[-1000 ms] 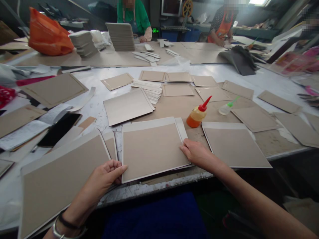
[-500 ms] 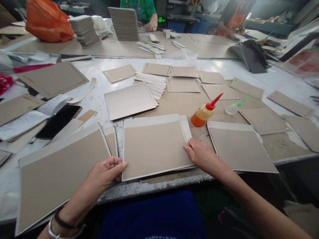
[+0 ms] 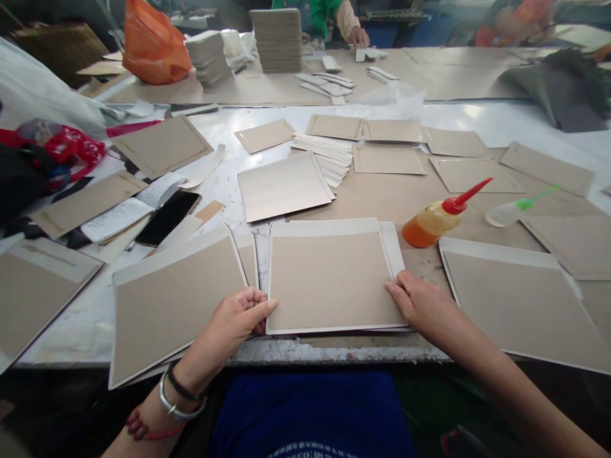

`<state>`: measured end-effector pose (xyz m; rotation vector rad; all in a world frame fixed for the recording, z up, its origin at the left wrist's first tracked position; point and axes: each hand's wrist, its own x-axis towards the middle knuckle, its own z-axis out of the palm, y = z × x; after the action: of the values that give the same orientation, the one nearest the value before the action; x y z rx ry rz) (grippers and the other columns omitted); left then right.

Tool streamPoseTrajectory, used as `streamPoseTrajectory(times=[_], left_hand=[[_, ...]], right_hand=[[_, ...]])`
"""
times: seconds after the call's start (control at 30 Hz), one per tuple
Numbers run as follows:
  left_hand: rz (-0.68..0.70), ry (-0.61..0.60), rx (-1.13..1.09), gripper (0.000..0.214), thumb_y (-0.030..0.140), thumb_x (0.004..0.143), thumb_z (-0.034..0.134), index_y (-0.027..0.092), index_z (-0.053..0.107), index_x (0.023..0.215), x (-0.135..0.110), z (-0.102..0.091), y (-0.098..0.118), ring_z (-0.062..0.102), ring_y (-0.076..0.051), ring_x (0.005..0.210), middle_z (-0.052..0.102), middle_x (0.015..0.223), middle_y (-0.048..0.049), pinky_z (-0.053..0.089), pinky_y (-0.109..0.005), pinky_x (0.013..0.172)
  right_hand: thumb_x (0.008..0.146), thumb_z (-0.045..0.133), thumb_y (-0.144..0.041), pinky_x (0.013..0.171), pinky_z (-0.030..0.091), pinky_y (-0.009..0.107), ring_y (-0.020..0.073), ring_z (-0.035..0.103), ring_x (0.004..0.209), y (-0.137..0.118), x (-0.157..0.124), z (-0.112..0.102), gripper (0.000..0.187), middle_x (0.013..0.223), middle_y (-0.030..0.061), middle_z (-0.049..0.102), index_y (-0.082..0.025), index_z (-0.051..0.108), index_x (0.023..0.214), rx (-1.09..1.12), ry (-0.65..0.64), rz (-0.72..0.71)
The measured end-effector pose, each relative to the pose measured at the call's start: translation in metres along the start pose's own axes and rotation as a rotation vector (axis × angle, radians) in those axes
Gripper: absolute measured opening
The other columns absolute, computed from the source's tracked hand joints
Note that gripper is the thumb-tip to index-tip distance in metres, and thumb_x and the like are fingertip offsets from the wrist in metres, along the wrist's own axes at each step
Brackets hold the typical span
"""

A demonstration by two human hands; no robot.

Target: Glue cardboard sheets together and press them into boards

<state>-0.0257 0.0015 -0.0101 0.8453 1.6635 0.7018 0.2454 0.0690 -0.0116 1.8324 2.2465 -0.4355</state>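
A beige-grey cardboard panel (image 3: 329,280) with white borders lies before me at the table's front edge. My left hand (image 3: 245,310) pinches its lower left corner, thumb on top. At its lower right side my right hand (image 3: 417,299) grips the edge, thumb above and fingers curled, partly hidden. A second panel (image 3: 392,248) peeks out beneath on the right. Further cardboard panels lie on both sides, a large one (image 3: 176,305) by my left forearm and another (image 3: 520,299) beyond my right hand. Behind my right hand stands a glue bottle (image 3: 424,224) with orange liquid and a red nozzle.
A small bottle with a green tip (image 3: 508,213) lies right. Behind are a pale panel (image 3: 284,187), white strips (image 3: 329,156) and several smaller panels. At left lie a phone (image 3: 168,218) and notebook (image 3: 114,219). Across the table, a co-worker's hand (image 3: 358,36) is near white pieces.
The view has swung left, so everything sits further right in the picture. Both my hands keep their hold on the panel. The co-worker's hand across the table has moved toward the white pieces.
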Motion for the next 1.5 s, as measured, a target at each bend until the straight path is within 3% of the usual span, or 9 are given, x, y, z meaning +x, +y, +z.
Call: streamPoseTrajectory(times=[0.4,0.8,1.13,1.5], left_hand=[[-0.017,-0.028,-0.078,0.035,0.045,0.054,0.065,0.017,0.045,0.060,0.004,-0.001,-0.004,0.042,-0.008,0.045,0.046,0.048,0.0054,0.032,-0.020,0.046],[-0.023,-0.032,-0.074,0.035,0.046,0.052,0.065,0.017,0.046,0.058,0.007,-0.002,-0.007,0.042,-0.008,0.040,0.047,0.043,0.0043,0.031,-0.020,0.042],[-0.038,-0.109,-0.091,0.044,0.052,0.046,0.070,0.016,0.051,0.061,0.009,-0.001,-0.003,0.042,-0.008,0.042,0.048,0.047,0.0046,0.033,-0.021,0.042],[-0.041,-0.172,-0.173,0.040,0.049,0.056,0.071,0.015,0.050,0.065,0.008,-0.002,-0.012,0.041,-0.007,0.045,0.050,0.053,0.0041,0.033,-0.018,0.043]], right_hand=[[0.088,0.036,-0.029,0.053,0.031,0.027,0.0210,0.055,0.063,0.006,0.002,0.004,0.018,0.065,0.0060,0.057,-0.021,0.044,0.074,0.039,-0.012,-0.003],[0.087,0.037,-0.028,0.053,0.031,0.027,0.0213,0.056,0.061,0.013,0.005,0.015,0.018,0.063,0.0048,0.057,-0.021,0.042,0.071,0.037,0.057,-0.047],[0.089,0.038,-0.020,0.056,0.030,0.026,0.0215,0.060,0.072,0.003,0.000,0.002,0.015,0.076,0.0109,0.064,-0.015,0.050,0.081,0.108,0.018,-0.026],[0.090,0.038,-0.023,0.059,0.034,0.025,0.0202,0.061,0.075,-0.004,-0.004,-0.005,0.016,0.080,0.0100,0.065,-0.016,0.052,0.088,0.040,0.017,-0.004]])
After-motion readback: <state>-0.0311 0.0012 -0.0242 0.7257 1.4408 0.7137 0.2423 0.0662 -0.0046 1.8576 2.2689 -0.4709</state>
